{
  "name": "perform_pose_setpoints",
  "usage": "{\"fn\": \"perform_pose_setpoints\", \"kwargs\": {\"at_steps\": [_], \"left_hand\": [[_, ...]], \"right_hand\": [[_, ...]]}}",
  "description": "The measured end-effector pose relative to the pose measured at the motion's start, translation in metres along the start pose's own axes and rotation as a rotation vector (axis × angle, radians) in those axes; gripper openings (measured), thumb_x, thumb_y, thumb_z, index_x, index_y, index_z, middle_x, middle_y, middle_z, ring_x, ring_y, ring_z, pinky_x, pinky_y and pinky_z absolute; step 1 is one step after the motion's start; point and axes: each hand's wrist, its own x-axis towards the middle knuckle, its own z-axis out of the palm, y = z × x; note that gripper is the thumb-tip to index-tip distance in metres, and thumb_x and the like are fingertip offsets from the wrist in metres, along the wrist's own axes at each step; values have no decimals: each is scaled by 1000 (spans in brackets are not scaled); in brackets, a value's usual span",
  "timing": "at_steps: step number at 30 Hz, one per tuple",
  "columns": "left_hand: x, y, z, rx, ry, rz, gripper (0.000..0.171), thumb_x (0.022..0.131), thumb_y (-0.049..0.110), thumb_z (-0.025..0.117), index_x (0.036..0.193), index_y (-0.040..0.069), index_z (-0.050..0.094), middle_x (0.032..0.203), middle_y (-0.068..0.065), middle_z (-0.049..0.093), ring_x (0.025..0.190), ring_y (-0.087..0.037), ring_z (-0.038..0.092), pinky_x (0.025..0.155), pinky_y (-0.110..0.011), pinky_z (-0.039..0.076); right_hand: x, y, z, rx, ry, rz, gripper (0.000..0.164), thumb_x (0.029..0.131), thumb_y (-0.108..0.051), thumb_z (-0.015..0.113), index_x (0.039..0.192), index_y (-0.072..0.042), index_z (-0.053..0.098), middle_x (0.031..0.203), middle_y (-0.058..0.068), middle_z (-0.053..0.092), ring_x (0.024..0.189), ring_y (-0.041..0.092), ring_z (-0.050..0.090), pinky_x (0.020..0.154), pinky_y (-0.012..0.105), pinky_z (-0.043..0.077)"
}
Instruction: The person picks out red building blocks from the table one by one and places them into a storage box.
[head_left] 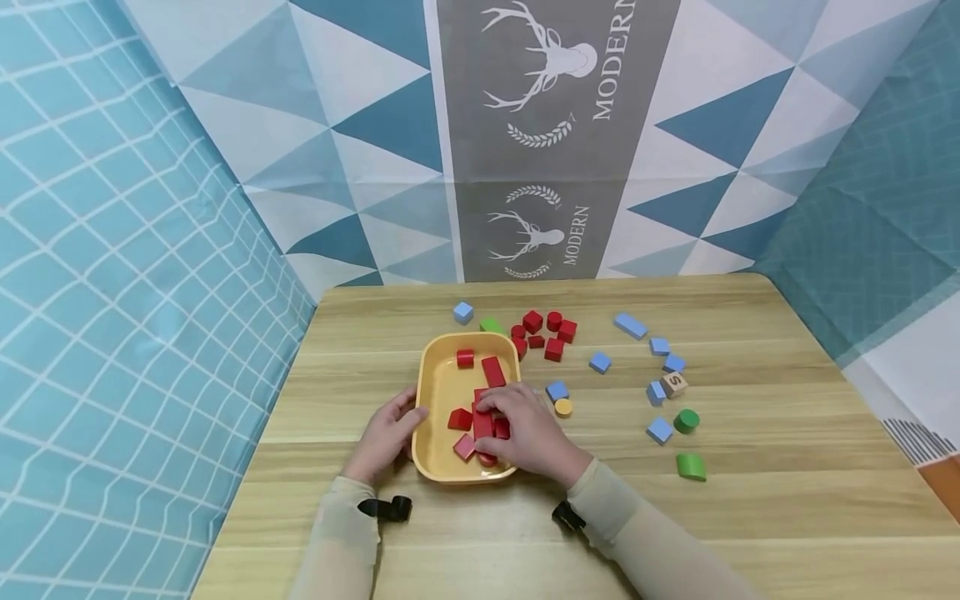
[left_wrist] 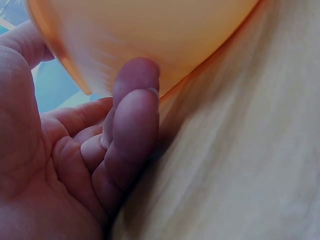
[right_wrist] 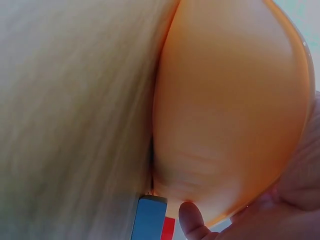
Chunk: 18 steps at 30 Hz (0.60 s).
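Note:
A yellow plastic tub point(head_left: 442, 479) stands on the table with several red blocks inside. My left hand point(head_left: 387, 433) grips its left wall, thumb over the rim; in the left wrist view the fingers point(left_wrist: 135, 120) lie against the outside. Reaching over the right rim, my right hand point(head_left: 534, 433) pinches a long red block point(head_left: 482, 423) between thumb and fingers, inside the tub. Near it lie a red triangular block point(head_left: 460, 419), a pinkish-red block point(head_left: 465, 447), a red cylinder point(head_left: 465, 358) and a red rectangular block point(head_left: 493, 372). The right wrist view shows the tub's outer wall point(right_wrist: 225, 100).
Behind the tub is a cluster of red blocks point(head_left: 553, 349), with a green block point(head_left: 491, 325) and a blue cube point(head_left: 463, 312). Rightward lie several blue blocks point(head_left: 630, 326), a lettered wooden cube point(head_left: 673, 383), a green cylinder point(head_left: 686, 420), a green block point(head_left: 691, 467) and a yellow cylinder point(head_left: 563, 407).

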Motion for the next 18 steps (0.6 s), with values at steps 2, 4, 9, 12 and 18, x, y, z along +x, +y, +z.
{"fn": "perform_pose_setpoints", "kwargs": {"at_steps": [2, 4, 9, 12, 18], "left_hand": [[-1, 0, 0, 1, 5, 0, 53, 101, 20, 56, 149, 7, 40, 137, -16, 52, 80, -31, 66, 50, -28, 55], [-1, 1, 0, -3, -1, 4, 54, 101, 21, 56, 150, 6, 39, 138, -17, 51, 79, -31, 65, 50, -28, 55], [-2, -1, 0, -18, -15, 9, 56, 101, 23, 57, 150, 3, 37, 138, -20, 50, 80, -32, 65, 51, -29, 56], [-1, -1, -1, -22, -15, 5, 56, 101, 22, 57, 150, 4, 37, 139, -20, 50, 81, -33, 65, 51, -28, 56], [-2, 4, -3, -24, -39, -4, 56, 102, 16, 54, 152, 0, 32, 141, -24, 46, 85, -40, 63, 51, -30, 56]], "right_hand": [[0, -1, 0, -8, -10, 8, 49, 78, -43, 81, 119, -21, 66, 130, -7, 56, 118, 12, 38, 98, 45, 40], [0, -2, -1, -14, -17, 13, 50, 78, -43, 81, 121, -21, 65, 132, -6, 55, 118, 12, 37, 99, 45, 40], [-1, -3, 0, -3, -21, 23, 49, 80, -39, 81, 122, -20, 64, 134, -6, 53, 118, 13, 38, 100, 45, 40], [-1, -3, 0, 16, -6, 17, 44, 84, -30, 78, 123, -18, 63, 136, -3, 52, 120, 14, 38, 102, 46, 39], [-2, -3, 0, 29, 8, 2, 37, 89, -18, 73, 125, -16, 62, 138, 0, 50, 124, 16, 37, 105, 50, 36]]}}
